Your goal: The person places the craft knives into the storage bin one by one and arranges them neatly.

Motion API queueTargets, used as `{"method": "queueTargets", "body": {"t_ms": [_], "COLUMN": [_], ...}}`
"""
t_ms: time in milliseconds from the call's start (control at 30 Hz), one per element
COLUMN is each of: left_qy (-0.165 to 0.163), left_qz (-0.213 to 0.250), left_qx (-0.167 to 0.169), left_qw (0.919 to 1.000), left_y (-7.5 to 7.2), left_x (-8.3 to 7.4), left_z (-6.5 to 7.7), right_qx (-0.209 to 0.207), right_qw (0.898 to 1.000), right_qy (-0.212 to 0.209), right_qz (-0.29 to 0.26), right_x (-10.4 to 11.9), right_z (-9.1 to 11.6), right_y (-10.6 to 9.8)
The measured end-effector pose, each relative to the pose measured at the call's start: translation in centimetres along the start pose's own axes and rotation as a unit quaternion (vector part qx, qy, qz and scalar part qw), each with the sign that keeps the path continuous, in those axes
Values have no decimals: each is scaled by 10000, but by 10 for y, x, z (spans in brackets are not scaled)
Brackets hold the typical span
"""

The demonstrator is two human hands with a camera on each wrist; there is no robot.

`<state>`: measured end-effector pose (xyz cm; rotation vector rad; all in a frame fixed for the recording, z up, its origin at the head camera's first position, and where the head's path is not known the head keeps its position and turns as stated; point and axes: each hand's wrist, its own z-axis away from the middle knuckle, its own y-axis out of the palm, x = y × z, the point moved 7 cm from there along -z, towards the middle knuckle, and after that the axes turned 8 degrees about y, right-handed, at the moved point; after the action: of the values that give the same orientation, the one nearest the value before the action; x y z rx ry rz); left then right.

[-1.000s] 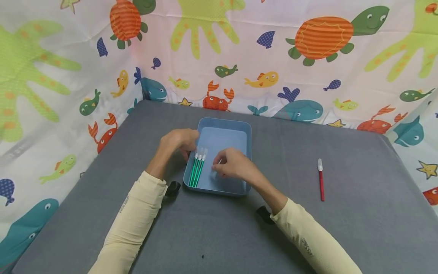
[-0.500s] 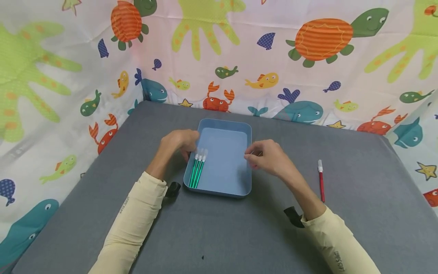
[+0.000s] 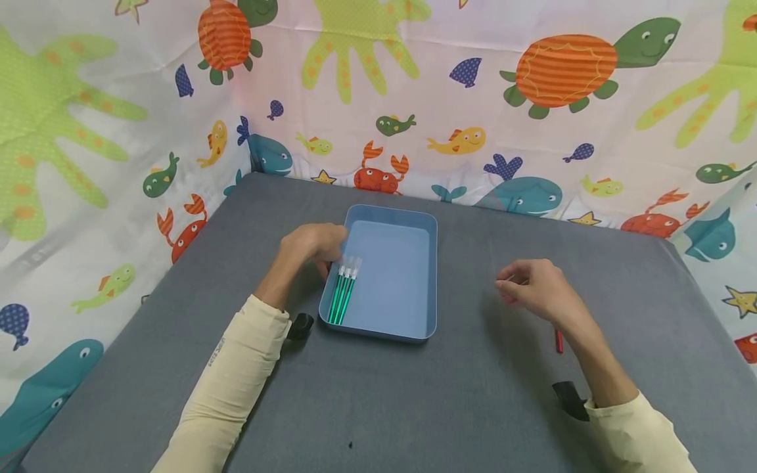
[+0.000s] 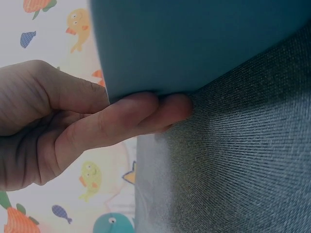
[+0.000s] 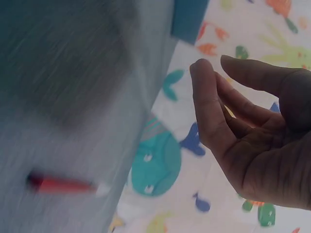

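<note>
A shallow blue tray lies on the grey table. My left hand holds the tray's left wall; in the left wrist view its thumb and fingers pinch the wall's edge from both sides. Inside, along the left side, several slim green pen-like sticks with clear caps lie side by side. My right hand hovers over the table right of the tray, fingers loosely bent with nothing between them. Partly hidden under that wrist in the head view is a red pen-like stick; the right wrist view shows it blurred, with a whitish cap.
A white cloth printed with sea animals stands behind the table and along its sides. Black wrist devices sit at the left wrist and right wrist. A tiny dark speck is near the front.
My right hand has left the tray's inside and moved right, over its right edge, to near the red stick. My left hand has stayed on the tray's left wall.
</note>
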<state>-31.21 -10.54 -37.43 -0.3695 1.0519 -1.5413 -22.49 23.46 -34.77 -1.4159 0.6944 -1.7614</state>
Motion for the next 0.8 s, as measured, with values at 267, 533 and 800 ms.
{"method": "queueTargets", "body": {"t_ms": [267,533,800], "left_qy": [-54,-11,66], "left_qz": [58,49,-50], "left_qx": [43,27,34], "left_qw": [10000,10000,10000], "left_y": [1,-1,0], "left_x": [-2,-1,-1], "left_z": [0,0,-1], "right_qx": [-261,-310,55], "right_qw": [9982,9938,9802], "right_qy": [384,848,1619], "right_qz": [371,645,1140], "right_x": [-48,-76,-98], "right_z": [11,14,8], "right_y": [-25,-39,-39]}}
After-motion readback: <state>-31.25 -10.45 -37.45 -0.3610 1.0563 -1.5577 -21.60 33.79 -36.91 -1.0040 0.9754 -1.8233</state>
